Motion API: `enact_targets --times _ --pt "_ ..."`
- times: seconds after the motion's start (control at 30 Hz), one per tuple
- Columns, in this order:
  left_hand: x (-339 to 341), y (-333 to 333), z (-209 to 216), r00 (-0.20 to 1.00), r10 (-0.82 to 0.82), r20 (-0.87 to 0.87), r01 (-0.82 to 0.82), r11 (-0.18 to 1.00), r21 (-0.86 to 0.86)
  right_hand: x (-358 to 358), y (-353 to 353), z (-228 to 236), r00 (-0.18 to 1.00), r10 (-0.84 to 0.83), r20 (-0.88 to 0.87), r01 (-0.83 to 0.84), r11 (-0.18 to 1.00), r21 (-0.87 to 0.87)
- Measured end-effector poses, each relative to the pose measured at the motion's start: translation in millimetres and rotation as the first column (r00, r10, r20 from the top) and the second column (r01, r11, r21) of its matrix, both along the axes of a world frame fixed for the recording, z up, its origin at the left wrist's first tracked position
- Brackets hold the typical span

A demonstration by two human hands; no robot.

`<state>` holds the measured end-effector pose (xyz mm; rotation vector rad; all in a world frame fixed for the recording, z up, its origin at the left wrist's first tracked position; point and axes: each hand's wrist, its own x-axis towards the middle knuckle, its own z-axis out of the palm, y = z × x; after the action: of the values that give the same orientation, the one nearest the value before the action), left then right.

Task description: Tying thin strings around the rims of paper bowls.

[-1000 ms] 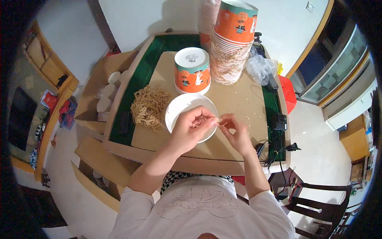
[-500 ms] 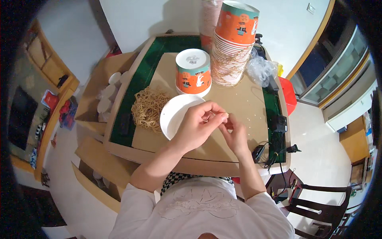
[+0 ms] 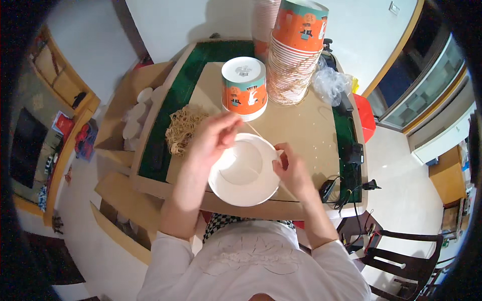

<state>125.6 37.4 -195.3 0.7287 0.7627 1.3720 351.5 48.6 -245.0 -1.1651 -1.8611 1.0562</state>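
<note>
A white paper tub (image 3: pixel 241 188) with its opening toward me tilts at the table's front edge. My right hand (image 3: pixel 296 173) grips its right rim, thumb inside and fingers curled outside. Above the tub's upper left rim is my left hand (image 3: pixel 213 138), blurred, its fingers curled together. A thin tan band (image 3: pixel 251 129) runs from near the left fingertips down behind the tub toward the right hand. Behind the tub, an orange and green printed paper tub (image 3: pixel 244 93) stands upside down. A tangled heap of tan bands (image 3: pixel 182 128) lies left, partly hidden by my left hand.
A tall stack of nested orange paper tubs (image 3: pixel 296 55), wound with tan bands, stands at the back, another behind it. Beside it lies a crumpled clear plastic bag (image 3: pixel 331 85). Black cables and an adapter (image 3: pixel 354 153) line the right edge. Cardboard boxes (image 3: pixel 133 195) stand left.
My hands have parted from a pinch over the tub. The white tub has come nearer and tilted toward me, my right hand now at its rim, my left hand farther left and up.
</note>
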Motion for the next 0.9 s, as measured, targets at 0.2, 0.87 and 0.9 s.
enact_targets --times 0.2,0.87,0.9 --pt "-38.5 -56.3 0.1 0.991 -0.075 -0.112 0.053 0.981 -0.186 1.0 83.1 5.1 0.925 0.176 0.337 -0.285 0.908 0.306" --pt "45.2 -95.4 -37.5 0.984 -0.028 0.178 0.028 1.0 0.006 24.9 -52.4 -7.7 0.887 0.34 -0.314 -0.451 0.787 -0.422" --pt "51.8 -95.1 -36.0 0.993 -0.042 0.112 0.041 0.999 0.013 32.7 -54.9 -16.6 0.859 0.339 -0.384 -0.488 0.77 -0.411"
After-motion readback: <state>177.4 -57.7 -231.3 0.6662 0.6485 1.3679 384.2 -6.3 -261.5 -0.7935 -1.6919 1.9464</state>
